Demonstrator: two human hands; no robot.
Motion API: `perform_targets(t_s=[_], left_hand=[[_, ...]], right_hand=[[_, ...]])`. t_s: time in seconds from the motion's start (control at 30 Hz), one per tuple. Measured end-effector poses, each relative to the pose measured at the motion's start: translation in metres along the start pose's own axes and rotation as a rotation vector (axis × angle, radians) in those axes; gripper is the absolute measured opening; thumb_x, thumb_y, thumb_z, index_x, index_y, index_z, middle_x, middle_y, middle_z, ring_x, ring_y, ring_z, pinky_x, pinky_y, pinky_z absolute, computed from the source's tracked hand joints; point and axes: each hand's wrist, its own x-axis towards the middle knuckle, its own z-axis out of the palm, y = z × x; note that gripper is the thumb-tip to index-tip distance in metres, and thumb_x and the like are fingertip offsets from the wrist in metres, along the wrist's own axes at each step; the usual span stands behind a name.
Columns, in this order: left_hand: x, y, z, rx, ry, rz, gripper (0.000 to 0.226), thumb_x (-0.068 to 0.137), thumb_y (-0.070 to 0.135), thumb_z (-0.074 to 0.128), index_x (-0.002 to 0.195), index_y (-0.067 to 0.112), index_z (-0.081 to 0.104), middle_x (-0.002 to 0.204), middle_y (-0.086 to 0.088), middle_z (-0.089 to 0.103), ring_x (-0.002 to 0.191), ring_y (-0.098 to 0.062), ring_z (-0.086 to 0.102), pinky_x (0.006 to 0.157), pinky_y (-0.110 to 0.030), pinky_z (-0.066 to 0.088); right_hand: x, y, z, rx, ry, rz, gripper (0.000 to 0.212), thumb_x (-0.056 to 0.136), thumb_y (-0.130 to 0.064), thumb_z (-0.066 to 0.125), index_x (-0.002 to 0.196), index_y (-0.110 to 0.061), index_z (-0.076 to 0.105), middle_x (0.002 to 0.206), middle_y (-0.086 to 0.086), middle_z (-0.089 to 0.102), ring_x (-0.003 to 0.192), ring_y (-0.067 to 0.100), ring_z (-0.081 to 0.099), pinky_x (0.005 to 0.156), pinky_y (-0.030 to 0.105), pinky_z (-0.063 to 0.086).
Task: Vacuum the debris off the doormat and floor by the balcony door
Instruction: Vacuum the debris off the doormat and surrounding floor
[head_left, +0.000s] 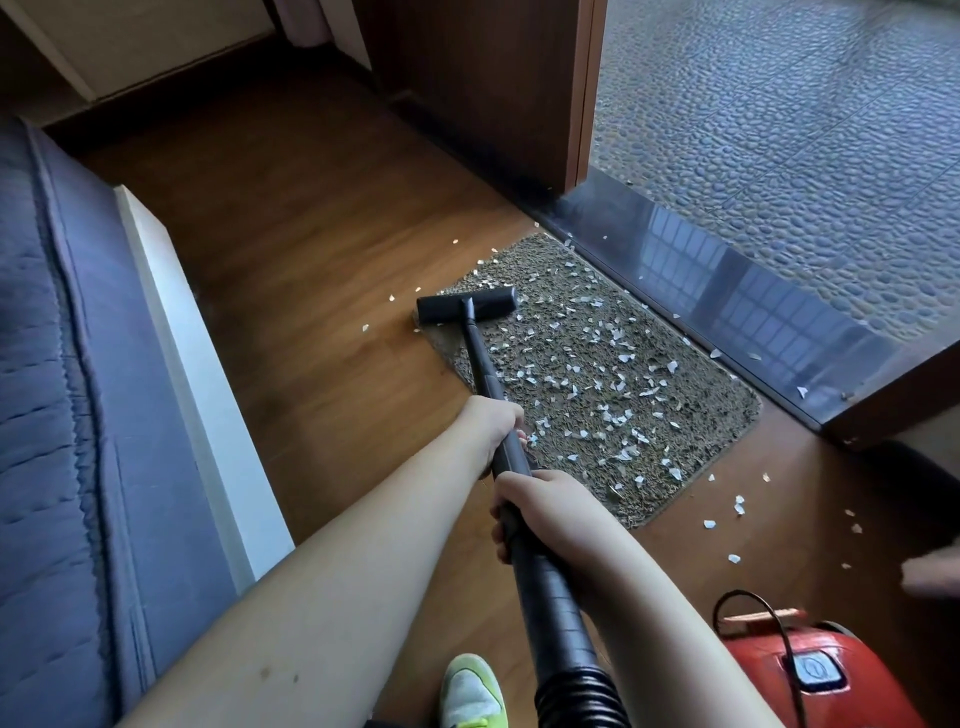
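Observation:
A grey-brown doormat lies on the wooden floor beside the balcony door's dark threshold. White paper scraps cover the mat; a few lie on the floor to its left and near right. The black vacuum head rests on the mat's far left corner. Both hands grip the black wand: my left hand further down the tube, my right hand closer to me, above the ribbed hose.
The red vacuum body with its black cord sits at the lower right. A blue quilted bed or sofa with a white base fills the left. A wooden door panel stands behind. My green shoe is below.

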Motion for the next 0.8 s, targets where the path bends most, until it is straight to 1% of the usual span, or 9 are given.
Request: perform_targets(t_s=[0.1,0.2,0.33,0.43,0.5,0.53,0.6,0.67,0.8], left_hand=[[0.004,0.003,0.0,0.016,0.0,0.008,0.027,0.086,-0.007,0.049,0.113,-0.006,0.051,0.062,-0.011,0.047,0.047,-0.019,0.045,0.044,-0.025,0.041],[0.007,0.002,0.0,0.035,0.005,0.017,0.033,0.086,-0.006,0.05,0.119,-0.011,0.052,0.06,-0.01,0.049,0.045,-0.019,0.046,0.048,-0.027,0.042],[0.003,0.002,0.0,0.03,0.01,0.013,0.027,0.086,-0.006,0.05,0.114,-0.008,0.051,0.057,-0.01,0.048,0.035,-0.016,0.045,0.048,-0.026,0.042],[0.003,-0.001,0.002,0.007,-0.004,-0.01,0.039,0.085,-0.005,0.049,0.124,-0.01,0.049,0.058,-0.009,0.047,0.036,-0.016,0.045,0.046,-0.025,0.042],[-0.001,-0.004,0.005,0.01,-0.023,-0.021,0.044,0.085,-0.003,0.049,0.13,-0.007,0.047,0.06,-0.009,0.048,0.036,-0.016,0.046,0.044,-0.024,0.043],[-0.006,-0.006,0.006,-0.002,-0.026,-0.023,0.039,0.086,-0.003,0.049,0.125,-0.005,0.048,0.06,-0.009,0.047,0.039,-0.017,0.046,0.046,-0.026,0.044],[-0.017,-0.01,0.01,-0.033,-0.022,-0.025,0.018,0.088,-0.003,0.049,0.106,-0.001,0.051,0.06,-0.01,0.047,0.043,-0.019,0.046,0.05,-0.028,0.046],[-0.029,-0.015,0.016,-0.061,-0.014,-0.023,0.005,0.09,-0.004,0.048,0.093,0.0,0.049,0.06,-0.009,0.046,0.044,-0.019,0.045,0.049,-0.027,0.043],[-0.047,-0.027,0.026,-0.11,-0.024,-0.001,0.012,0.09,-0.006,0.045,0.085,0.004,0.041,0.06,-0.009,0.042,0.048,-0.019,0.042,0.047,-0.026,0.04]], right_hand=[[0.004,-0.001,0.001,0.003,0.004,0.0,0.006,0.081,0.001,0.048,0.078,-0.004,0.047,0.05,0.004,0.044,0.04,0.017,0.047,0.043,0.023,0.042],[0.006,-0.001,0.001,0.001,0.01,0.007,0.008,0.081,0.0,0.047,0.076,-0.005,0.047,0.053,0.006,0.045,0.041,0.017,0.047,0.043,0.024,0.042],[0.004,0.0,0.003,-0.008,0.024,0.01,0.005,0.081,-0.001,0.047,0.08,-0.006,0.046,0.057,0.006,0.046,0.041,0.016,0.049,0.043,0.023,0.042],[-0.004,0.0,0.001,-0.022,0.018,0.009,0.005,0.081,0.0,0.048,0.079,-0.005,0.047,0.058,0.007,0.046,0.041,0.017,0.048,0.043,0.024,0.043],[-0.012,0.0,-0.001,-0.042,0.014,0.001,0.008,0.081,0.001,0.047,0.076,-0.005,0.047,0.056,0.007,0.045,0.04,0.017,0.048,0.042,0.023,0.042],[-0.017,0.0,-0.002,-0.053,0.012,-0.002,0.01,0.082,0.001,0.047,0.075,-0.005,0.046,0.055,0.006,0.043,0.04,0.017,0.047,0.042,0.023,0.042],[-0.027,0.0,-0.006,-0.073,0.012,-0.001,0.015,0.083,0.003,0.046,0.071,-0.006,0.044,0.05,0.004,0.041,0.038,0.016,0.045,0.04,0.021,0.041],[-0.038,0.001,-0.01,-0.093,0.01,0.004,0.018,0.084,0.004,0.045,0.069,-0.006,0.044,0.047,0.003,0.04,0.038,0.016,0.044,0.039,0.02,0.04],[-0.057,0.007,-0.019,-0.132,0.006,0.017,0.018,0.084,0.003,0.046,0.069,-0.007,0.044,0.054,0.007,0.041,0.039,0.017,0.045,0.04,0.022,0.04]])
